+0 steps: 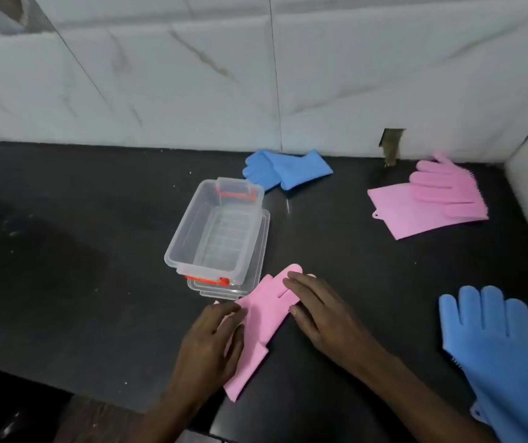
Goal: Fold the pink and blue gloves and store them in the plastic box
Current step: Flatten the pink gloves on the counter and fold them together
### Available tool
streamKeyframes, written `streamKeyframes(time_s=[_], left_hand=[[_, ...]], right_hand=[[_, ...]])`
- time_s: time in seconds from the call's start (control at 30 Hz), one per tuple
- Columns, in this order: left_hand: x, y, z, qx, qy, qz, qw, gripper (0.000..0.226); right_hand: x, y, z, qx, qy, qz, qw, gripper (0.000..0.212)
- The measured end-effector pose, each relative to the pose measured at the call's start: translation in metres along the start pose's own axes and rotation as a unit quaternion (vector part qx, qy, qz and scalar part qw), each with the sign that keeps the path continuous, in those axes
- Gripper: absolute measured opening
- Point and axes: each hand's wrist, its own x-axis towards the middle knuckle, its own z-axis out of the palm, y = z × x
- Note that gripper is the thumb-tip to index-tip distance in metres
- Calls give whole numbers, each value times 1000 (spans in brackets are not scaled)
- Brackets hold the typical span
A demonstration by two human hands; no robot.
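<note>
A pink glove (262,318) lies on the dark counter just in front of the clear plastic box (189,225). My left hand (211,343) presses on its cuff end with the fingers lightly bent. My right hand (317,311) lies flat over its finger end. The box has orange latches, stands open and sits on its lid. A second pink glove (428,203) lies flat at the back right. One blue glove (285,169) lies folded against the wall behind the box. Another blue glove (505,353) lies flat at the right front.
The black counter (64,251) meets a white tiled wall (192,75) at the back and a side wall at the right. A small hole (392,145) shows in the wall base. The counter's front edge runs under my forearms.
</note>
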Motion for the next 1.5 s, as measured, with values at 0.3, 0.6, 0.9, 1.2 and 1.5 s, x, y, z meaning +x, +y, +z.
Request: streamKeyframes(time_s=[0.3,0.6,0.9,1.2,1.5], left_hand=[[-24,-22,43,52,52,-120,990,63],[-32,-41,56,3,102,-57,993,36],[-44,-50,36,-407,221,-143,875,11],[-56,-52,7,-600,187,-285,723,26],[-42,-62,18,-16,41,-235,971,63]], right_hand=[[-10,30,62,-172,10,-90,981,54],[-10,26,65,-269,42,-120,955,43],[-29,14,45,-163,73,-33,983,27],[-47,-10,28,-141,-19,120,983,47],[-7,-11,9,-48,-74,190,978,45]])
